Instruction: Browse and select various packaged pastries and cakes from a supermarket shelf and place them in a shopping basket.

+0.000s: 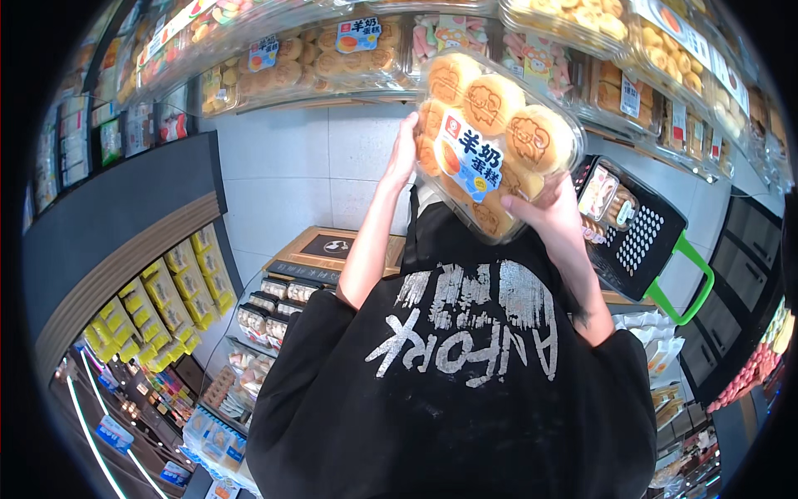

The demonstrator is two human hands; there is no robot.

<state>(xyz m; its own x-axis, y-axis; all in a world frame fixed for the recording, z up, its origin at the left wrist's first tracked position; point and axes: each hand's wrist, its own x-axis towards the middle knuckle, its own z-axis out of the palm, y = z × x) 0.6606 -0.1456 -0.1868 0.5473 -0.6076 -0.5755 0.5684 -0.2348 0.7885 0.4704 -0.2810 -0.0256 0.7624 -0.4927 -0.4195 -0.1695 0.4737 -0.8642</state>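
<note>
Between my hands is a clear plastic box of round sponge cakes (486, 103), tilted, with an animal face stamped on the cakes and a printed label on the lid. My left hand (406, 150) grips the box's left edge; its fingers are partly hidden. On the lower right corner is my right hand (548, 209), its thumb over the lid and the other fingers mostly hidden. To the right of that hand, a black shopping basket (648, 246) with a green handle (709, 280) holds several packs, among them a clear box of baked goods (622, 204).
Shelves in front carry boxed cakes (352, 59) and tubs of small pastries (580, 19). Yellow packets (165, 293) hang at the left. A wooden-topped display stand (305, 246) with packed goods is near my left arm. Dark cabinets (729, 299) stand at the right.
</note>
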